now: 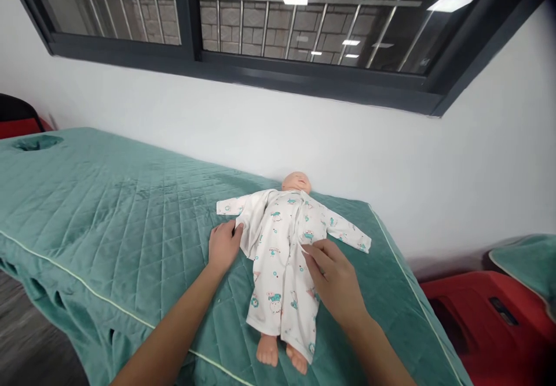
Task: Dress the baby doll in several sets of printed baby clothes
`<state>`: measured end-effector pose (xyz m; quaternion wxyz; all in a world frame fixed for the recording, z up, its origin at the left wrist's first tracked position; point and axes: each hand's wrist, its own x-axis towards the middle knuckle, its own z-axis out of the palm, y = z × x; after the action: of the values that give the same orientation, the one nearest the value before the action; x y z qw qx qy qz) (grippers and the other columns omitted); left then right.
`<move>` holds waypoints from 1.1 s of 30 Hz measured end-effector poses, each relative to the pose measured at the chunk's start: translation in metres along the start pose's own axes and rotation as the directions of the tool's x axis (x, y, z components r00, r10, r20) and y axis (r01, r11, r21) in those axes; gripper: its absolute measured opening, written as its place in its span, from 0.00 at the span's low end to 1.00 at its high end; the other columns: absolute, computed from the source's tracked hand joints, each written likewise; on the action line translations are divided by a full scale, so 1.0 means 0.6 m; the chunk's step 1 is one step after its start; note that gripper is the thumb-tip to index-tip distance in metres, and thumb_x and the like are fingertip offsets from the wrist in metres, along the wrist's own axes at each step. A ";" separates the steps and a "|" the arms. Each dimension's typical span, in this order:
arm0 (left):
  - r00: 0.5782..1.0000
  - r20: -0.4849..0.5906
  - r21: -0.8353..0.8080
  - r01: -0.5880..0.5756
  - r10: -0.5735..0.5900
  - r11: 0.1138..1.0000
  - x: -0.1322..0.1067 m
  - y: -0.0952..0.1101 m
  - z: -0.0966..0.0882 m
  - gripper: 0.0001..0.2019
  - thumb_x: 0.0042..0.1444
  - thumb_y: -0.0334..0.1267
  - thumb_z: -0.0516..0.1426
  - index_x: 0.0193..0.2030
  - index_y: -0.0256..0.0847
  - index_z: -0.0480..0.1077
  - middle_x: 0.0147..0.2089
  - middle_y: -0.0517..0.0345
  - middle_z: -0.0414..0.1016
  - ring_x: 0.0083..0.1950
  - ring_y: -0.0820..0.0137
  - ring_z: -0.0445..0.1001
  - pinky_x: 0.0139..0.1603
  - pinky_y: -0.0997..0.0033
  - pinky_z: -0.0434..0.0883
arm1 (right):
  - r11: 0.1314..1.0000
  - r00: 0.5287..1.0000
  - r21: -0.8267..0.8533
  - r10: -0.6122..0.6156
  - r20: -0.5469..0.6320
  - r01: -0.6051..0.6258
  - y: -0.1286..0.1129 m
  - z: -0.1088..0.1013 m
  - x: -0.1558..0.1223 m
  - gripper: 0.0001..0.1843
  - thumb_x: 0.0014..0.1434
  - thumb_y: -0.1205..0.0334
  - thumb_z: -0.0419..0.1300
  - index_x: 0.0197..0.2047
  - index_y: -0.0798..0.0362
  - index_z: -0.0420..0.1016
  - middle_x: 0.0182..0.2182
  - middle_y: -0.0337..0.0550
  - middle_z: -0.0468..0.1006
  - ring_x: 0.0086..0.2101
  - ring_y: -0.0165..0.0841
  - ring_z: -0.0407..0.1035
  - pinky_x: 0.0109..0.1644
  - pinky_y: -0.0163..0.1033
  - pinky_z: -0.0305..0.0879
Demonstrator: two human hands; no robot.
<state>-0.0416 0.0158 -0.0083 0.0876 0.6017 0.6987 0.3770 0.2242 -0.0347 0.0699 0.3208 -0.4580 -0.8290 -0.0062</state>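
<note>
The grip of the right hand (336,279) is closed in a pinch on a front edge of the white patterned clothes (273,267); the left hand (223,247), loosely curled, touches their side, though whether it holds cloth cannot be told. The clothes cover a doll (296,182) lying face up on the green bed (147,218), and the step in hand appears to be straightening their front, calling for a light, level draw. Both forearms reach inward, backs of the hands uppermost.

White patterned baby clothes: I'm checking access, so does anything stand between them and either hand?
Nothing visible: the left hand touches the white patterned baby clothes at one side; the right hand pinches their front.
</note>
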 end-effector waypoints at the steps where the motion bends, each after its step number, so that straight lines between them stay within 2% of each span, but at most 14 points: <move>1: 1.000 -0.002 0.000 0.003 -0.003 1.000 0.000 0.001 -0.001 0.17 0.64 0.46 0.48 0.26 0.41 0.64 0.28 0.57 0.70 0.34 0.66 0.68 0.37 0.69 0.58 | 1.000 1.000 0.009 -0.012 0.007 0.011 0.002 -0.002 -0.009 0.12 0.68 0.65 0.50 0.47 0.49 0.75 0.38 0.45 0.74 0.39 0.36 0.70 0.42 0.42 0.67; 5: 1.000 -0.002 -0.016 0.028 -0.028 0.999 0.000 0.006 -0.004 0.16 0.63 0.45 0.49 0.26 0.41 0.64 0.27 0.58 0.70 0.32 0.67 0.67 0.36 0.69 0.57 | 0.999 0.997 0.034 -0.027 0.073 0.024 0.001 -0.005 -0.035 0.12 0.67 0.66 0.52 0.47 0.48 0.75 0.41 0.46 0.75 0.42 0.38 0.69 0.46 0.45 0.68; 8: 1.000 0.009 -0.027 0.028 -0.028 0.999 -0.003 0.006 -0.004 0.16 0.63 0.45 0.49 0.25 0.41 0.64 0.28 0.58 0.70 0.32 0.67 0.66 0.37 0.69 0.57 | 0.988 0.996 0.150 0.020 0.088 -0.033 -0.008 -0.004 -0.037 0.11 0.67 0.64 0.52 0.45 0.47 0.76 0.41 0.45 0.76 0.43 0.38 0.70 0.48 0.46 0.68; 11: 0.999 0.018 -0.078 0.042 -0.041 0.996 -0.005 0.004 -0.007 0.16 0.62 0.45 0.50 0.25 0.41 0.63 0.27 0.59 0.69 0.32 0.68 0.66 0.36 0.70 0.58 | 0.954 0.992 0.270 0.127 0.021 -0.128 -0.012 -0.002 -0.026 0.10 0.67 0.62 0.53 0.43 0.47 0.75 0.42 0.46 0.76 0.43 0.38 0.71 0.49 0.46 0.68; 13: 0.997 -0.010 -0.200 0.079 -0.082 0.977 -0.001 0.012 -0.014 0.16 0.63 0.46 0.49 0.26 0.41 0.62 0.26 0.61 0.67 0.31 0.69 0.65 0.35 0.71 0.60 | 0.933 0.980 0.322 0.189 -0.057 -0.161 -0.006 0.001 -0.008 0.09 0.66 0.61 0.53 0.42 0.48 0.75 0.42 0.47 0.76 0.44 0.39 0.71 0.50 0.46 0.68; 16: 0.990 -0.096 -0.417 0.057 -0.107 0.907 0.014 0.050 -0.035 0.16 0.65 0.48 0.48 0.29 0.41 0.62 0.27 0.62 0.66 0.31 0.70 0.65 0.33 0.73 0.62 | 0.899 0.948 0.389 0.278 -0.156 -0.200 0.015 0.011 0.038 0.09 0.64 0.59 0.54 0.43 0.49 0.75 0.44 0.46 0.76 0.45 0.38 0.71 0.49 0.44 0.68; 19: 0.989 -0.067 -0.448 -0.147 0.131 0.882 0.024 0.113 -0.056 0.15 0.67 0.46 0.47 0.34 0.41 0.65 0.31 0.61 0.71 0.35 0.69 0.70 0.37 0.72 0.66 | 0.861 0.904 0.417 0.390 -0.173 -0.292 0.041 0.026 0.100 0.11 0.63 0.58 0.54 0.44 0.51 0.75 0.45 0.47 0.76 0.45 0.38 0.71 0.46 0.43 0.68; 21: 0.913 0.027 -0.399 -0.364 0.408 0.842 0.020 0.150 -0.063 0.14 0.68 0.44 0.46 0.39 0.41 0.69 0.39 0.57 0.77 0.41 0.67 0.74 0.43 0.69 0.69 | 0.845 0.877 0.372 0.460 -0.142 -0.383 0.057 0.035 0.140 0.13 0.61 0.58 0.53 0.44 0.52 0.74 0.43 0.47 0.77 0.41 0.37 0.71 0.44 0.42 0.67; 23: 0.765 0.090 -0.324 -0.583 0.637 0.745 0.007 0.172 -0.062 0.12 0.68 0.39 0.47 0.47 0.41 0.70 0.50 0.52 0.78 0.52 0.64 0.74 0.54 0.65 0.69 | 0.835 0.857 0.296 0.507 -0.087 -0.464 0.070 0.042 0.174 0.13 0.60 0.58 0.53 0.43 0.53 0.74 0.41 0.47 0.78 0.37 0.36 0.71 0.43 0.42 0.65; 25: 0.627 0.145 -0.248 -0.726 0.765 0.642 -0.006 0.179 -0.058 0.13 0.67 0.35 0.47 0.51 0.39 0.70 0.56 0.49 0.76 0.58 0.62 0.72 0.61 0.60 0.65 | 0.828 0.846 0.214 0.533 -0.019 -0.517 0.078 0.045 0.198 0.13 0.59 0.55 0.55 0.43 0.53 0.73 0.39 0.46 0.78 0.36 0.36 0.71 0.42 0.41 0.63; 27: 0.560 0.183 -0.226 -0.776 0.808 0.589 -0.011 0.177 -0.053 0.11 0.66 0.36 0.49 0.46 0.40 0.73 0.56 0.52 0.77 0.58 0.61 0.72 0.62 0.57 0.63 | 0.819 0.829 0.138 0.557 0.044 -0.557 0.084 0.046 0.215 0.15 0.57 0.49 0.57 0.41 0.52 0.71 0.37 0.45 0.78 0.35 0.37 0.70 0.40 0.40 0.61; 29: 0.577 0.173 -0.271 -0.752 0.798 0.602 0.000 0.174 -0.047 0.11 0.66 0.39 0.51 0.39 0.41 0.74 0.52 0.56 0.79 0.55 0.63 0.74 0.59 0.59 0.64 | 0.801 0.803 0.063 0.588 0.099 -0.595 0.090 0.046 0.226 0.16 0.56 0.47 0.58 0.36 0.51 0.69 0.33 0.44 0.77 0.34 0.37 0.69 0.38 0.40 0.59; 30: 0.618 0.148 -0.309 -0.713 0.772 0.630 0.012 0.174 -0.043 0.11 0.66 0.39 0.52 0.37 0.42 0.74 0.49 0.58 0.80 0.52 0.65 0.75 0.56 0.61 0.65 | 0.793 0.790 0.036 0.601 0.122 -0.608 0.094 0.047 0.230 0.15 0.56 0.47 0.58 0.34 0.51 0.68 0.31 0.43 0.77 0.33 0.37 0.69 0.37 0.40 0.58; 33: 0.823 0.075 -0.408 -0.489 0.562 0.771 0.071 0.180 -0.017 0.12 0.66 0.39 0.51 0.37 0.41 0.76 0.41 0.56 0.81 0.43 0.69 0.76 0.48 0.67 0.68 | 0.776 0.768 0.005 0.624 0.147 -0.631 0.107 0.052 0.235 0.13 0.57 0.49 0.56 0.29 0.49 0.66 0.28 0.42 0.76 0.32 0.37 0.68 0.35 0.39 0.56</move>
<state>0.0252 0.0494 0.0813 0.1572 0.7793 0.4054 0.4512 0.2043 0.1185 0.1027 0.2589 -0.6990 -0.6484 0.1549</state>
